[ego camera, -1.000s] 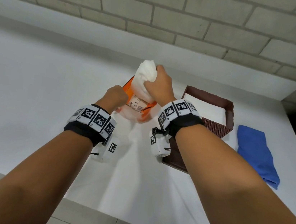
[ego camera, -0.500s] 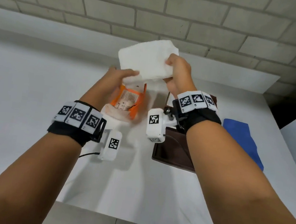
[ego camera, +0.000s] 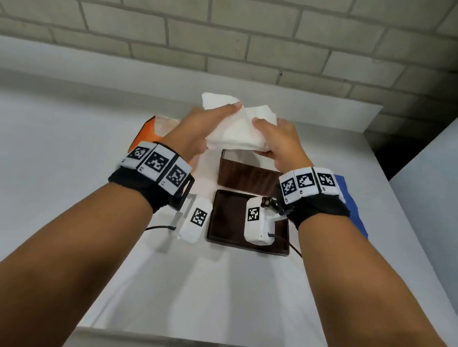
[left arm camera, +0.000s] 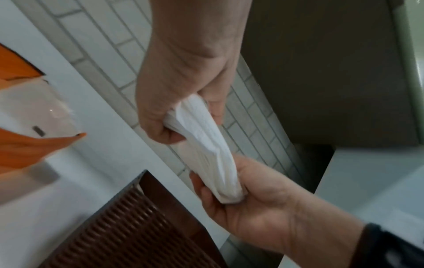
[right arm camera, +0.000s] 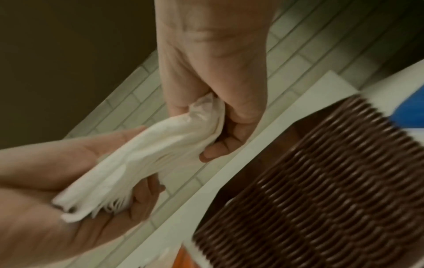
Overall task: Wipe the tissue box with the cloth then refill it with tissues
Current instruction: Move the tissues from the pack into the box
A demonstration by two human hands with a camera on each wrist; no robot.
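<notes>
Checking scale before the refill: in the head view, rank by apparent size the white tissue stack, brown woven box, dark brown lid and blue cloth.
Largest to smallest, as seen:
1. dark brown flat lid, partly covered
2. white tissue stack and brown woven box: too close to rank
3. blue cloth, mostly hidden behind the wrist, so unsure

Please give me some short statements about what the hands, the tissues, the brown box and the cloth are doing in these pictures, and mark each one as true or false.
1. Both hands hold the stack of tissues. True: the left hand and the right hand each grip one end.
2. The tissues already lie inside the brown box. False: they are held in the air above it.
3. The blue cloth is in the right hand. False: it lies on the table, right of the box.
4. The lid is on the box. False: it lies on the table in front of it.
5. The orange wrapper lies left of the box. True.
</notes>
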